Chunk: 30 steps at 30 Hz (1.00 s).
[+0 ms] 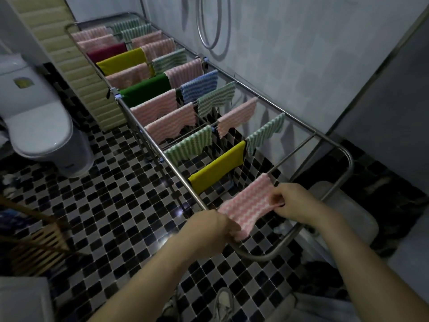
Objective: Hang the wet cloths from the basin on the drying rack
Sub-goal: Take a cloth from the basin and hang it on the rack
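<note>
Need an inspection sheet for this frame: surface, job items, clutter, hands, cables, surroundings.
Surface: checkered tile floor, glossy, with light glints.
Job's things: drying rack, most rails filled with hung cloths; pink striped cloth spread at the near end, next to a yellow cloth. Basin not identifiable; a pale tub sits under the rack's near end.
Clutter: wooden slatted item at the left edge.
Grippers: left hand pinches the pink striped cloth's near corner; right hand pinches its other side.
Cables: nothing seen; a metal hose loops on the wall.
Surroundings: toilet, tiled wall, a shoe below.
</note>
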Motion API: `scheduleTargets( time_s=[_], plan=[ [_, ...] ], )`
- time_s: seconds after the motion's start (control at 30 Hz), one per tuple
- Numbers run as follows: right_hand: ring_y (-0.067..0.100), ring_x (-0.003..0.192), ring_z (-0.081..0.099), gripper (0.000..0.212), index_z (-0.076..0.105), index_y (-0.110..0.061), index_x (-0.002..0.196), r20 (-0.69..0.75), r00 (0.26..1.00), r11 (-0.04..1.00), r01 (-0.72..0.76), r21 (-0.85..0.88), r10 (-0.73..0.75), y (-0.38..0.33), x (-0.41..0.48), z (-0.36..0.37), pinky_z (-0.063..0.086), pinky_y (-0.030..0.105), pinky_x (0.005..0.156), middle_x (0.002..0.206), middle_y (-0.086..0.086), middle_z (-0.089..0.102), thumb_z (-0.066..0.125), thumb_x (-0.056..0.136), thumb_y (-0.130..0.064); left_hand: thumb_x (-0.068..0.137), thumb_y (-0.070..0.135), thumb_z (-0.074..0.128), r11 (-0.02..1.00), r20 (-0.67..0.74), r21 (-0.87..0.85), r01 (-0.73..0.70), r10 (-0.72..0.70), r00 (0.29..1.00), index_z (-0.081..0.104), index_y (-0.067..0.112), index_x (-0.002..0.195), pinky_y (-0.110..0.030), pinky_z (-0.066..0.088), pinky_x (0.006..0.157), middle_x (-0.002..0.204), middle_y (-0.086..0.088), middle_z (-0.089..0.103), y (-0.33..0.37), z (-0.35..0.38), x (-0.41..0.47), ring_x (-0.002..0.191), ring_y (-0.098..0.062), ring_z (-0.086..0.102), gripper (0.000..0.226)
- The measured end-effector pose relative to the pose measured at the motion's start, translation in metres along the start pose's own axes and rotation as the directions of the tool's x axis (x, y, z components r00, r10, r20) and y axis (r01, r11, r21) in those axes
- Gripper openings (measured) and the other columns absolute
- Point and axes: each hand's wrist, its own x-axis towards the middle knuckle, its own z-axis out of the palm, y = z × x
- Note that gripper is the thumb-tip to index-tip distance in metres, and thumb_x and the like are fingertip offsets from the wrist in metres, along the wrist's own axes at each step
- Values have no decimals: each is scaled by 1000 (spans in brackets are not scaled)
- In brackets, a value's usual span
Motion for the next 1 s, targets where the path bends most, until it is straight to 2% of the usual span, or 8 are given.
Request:
scheduleTargets(
  time_s=[0.1,0.17,0.23,0.37,0.47,0.63,0.77,1.0],
  plan=[
    [8,93,56,20,67,-23,98,67,997,998,-31,56,27,2,0,-2,46,22,78,101,-9,57,71,81,-14,92,19,59,993,-79,-99,59,-67,995,63,35,121,-24,58,82,110,12,70,-1,-3,0,86,-3,67,33],
    [10,93,58,19,66,-27,98,-62,992,973,-90,215,105,2,7,-1,45,24,78,101,-7,61,70,83,-16,93,23,59,977,-210,-168,133,-167,963,69,29,113,-23,57,79,103,10,73,-7,-7,3,79,-3,68,23],
    [15,97,61,20,69,-20,106,-206,950,908,-141,395,236,2,19,4,44,25,79,106,0,67,67,86,-19,93,25,60,943,-296,-238,232,-298,908,73,24,104,-26,58,73,93,6,74,-14,-7,5,71,-6,66,17],
    [22,104,60,37,63,-7,123,-179,904,773,-213,597,387,-6,35,18,43,27,82,118,9,66,64,92,-26,91,40,60,910,-197,-250,330,-382,903,74,24,98,-28,59,67,82,8,71,-19,3,12,67,-6,65,22],
    [25,103,62,33,65,-5,119,-207,855,700,-225,678,476,-8,41,27,49,29,81,119,10,66,65,91,-23,92,37,60,891,-173,-259,372,-422,890,72,21,100,-22,58,64,80,6,71,-17,9,15,61,-4,65,22],
    [17,78,59,22,73,-10,100,-365,813,839,-249,484,453,-13,44,21,43,26,67,98,7,72,62,92,-27,91,41,60,892,-227,-225,391,-438,870,73,21,94,-17,49,57,72,8,68,-17,9,13,56,-1,60,24],
    [19,81,61,19,72,-10,97,-425,807,889,-250,384,411,-16,46,13,47,28,69,97,6,71,62,92,-26,90,47,59,901,-233,-177,397,-430,872,72,23,92,-16,39,50,66,8,65,-17,9,15,51,-2,54,28],
    [16,79,53,17,65,-12,102,-461,816,920,-207,333,350,-13,46,17,40,25,66,91,2,64,60,93,-26,93,42,56,917,-203,-137,374,-395,896,72,21,95,-23,54,63,77,6,67,-18,7,17,64,-7,61,26]
  ],
)
